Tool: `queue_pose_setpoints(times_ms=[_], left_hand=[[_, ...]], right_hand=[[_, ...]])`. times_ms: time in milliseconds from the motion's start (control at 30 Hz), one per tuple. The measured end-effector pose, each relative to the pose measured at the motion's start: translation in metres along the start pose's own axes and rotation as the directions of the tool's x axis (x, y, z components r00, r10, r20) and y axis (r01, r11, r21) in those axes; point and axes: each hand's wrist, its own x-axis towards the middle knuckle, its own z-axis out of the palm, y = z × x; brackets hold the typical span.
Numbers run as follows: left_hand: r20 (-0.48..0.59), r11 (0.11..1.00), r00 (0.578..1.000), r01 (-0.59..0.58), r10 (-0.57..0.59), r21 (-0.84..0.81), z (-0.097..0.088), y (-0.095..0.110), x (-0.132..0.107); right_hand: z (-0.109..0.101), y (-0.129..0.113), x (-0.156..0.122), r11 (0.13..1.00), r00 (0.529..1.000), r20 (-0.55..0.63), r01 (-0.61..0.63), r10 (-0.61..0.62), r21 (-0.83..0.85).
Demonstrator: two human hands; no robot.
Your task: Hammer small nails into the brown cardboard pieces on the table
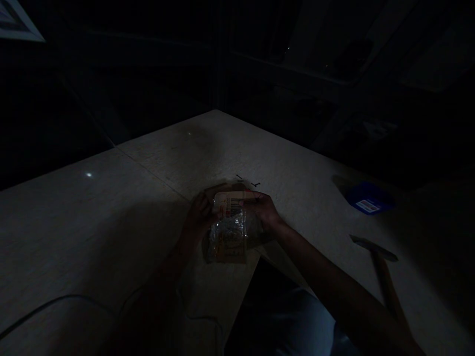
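Observation:
Both hands hold a small packet (230, 240) with a brown printed face and a shiny clear plastic covering. My left hand (201, 213) grips its upper left side with the fingers curled. From the upper right, my right hand (264, 208) pinches the packet near its top edge, thumb over the printed face. The light is dim, so what the plastic contains is hard to make out. Just beyond the packet, several small dark nail-like pieces (256, 184) lie on the pale surface.
To the right a hammer (386, 282) with a wooden handle lies on the pale surface (156, 153). A blue plastic tub (371, 195) with a label stands farther back. A thin cable (70, 296) runs along the lower left. Dark cloth (278, 311) fills the bottom middle.

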Motion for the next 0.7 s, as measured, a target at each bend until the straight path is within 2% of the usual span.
queue_pose_setpoints(times_ms=[67, 167, 267, 400, 567, 633, 700], left_hand=[[-0.045, 0.99, 0.994, -0.09, 0.096, 0.111, 0.0, -0.002, -0.002], [-0.065, 0.943, 0.977, -0.175, 0.201, 0.282, 0.0, 0.007, -0.007], [-0.067, 0.915, 0.977, -0.163, 0.201, 0.369, 0.002, 0.023, -0.013], [-0.027, 0.96, 0.997, -0.056, 0.066, 0.276, 0.005, 0.039, -0.022], [-0.067, 0.997, 0.997, 0.031, -0.026, 0.076, 0.008, 0.045, -0.023], [-0.067, 0.997, 0.997, 0.038, -0.042, -0.062, 0.006, 0.043, -0.019], [-0.049, 0.987, 0.998, 0.031, -0.039, -0.159, 0.003, 0.041, -0.014]], right_hand=[[0.003, 0.0, -0.002, 1.0, 1.0, -0.002, -0.001, 0.001, -0.01], [0.007, -0.002, -0.008, 1.0, 1.0, 0.024, 0.011, -0.012, 0.012], [0.009, -0.006, -0.015, 0.998, 0.998, 0.06, 0.008, -0.013, 0.067], [0.009, -0.012, -0.024, 0.993, 0.994, 0.11, 0.008, -0.021, 0.12], [-0.003, -0.021, -0.036, 0.994, 0.97, 0.24, 0.008, -0.035, 0.112], [-0.008, -0.025, -0.042, 0.985, 0.938, 0.344, -0.007, -0.053, 0.17], [-0.01, -0.03, -0.048, 0.969, 0.872, 0.484, -0.058, -0.067, 0.238]])
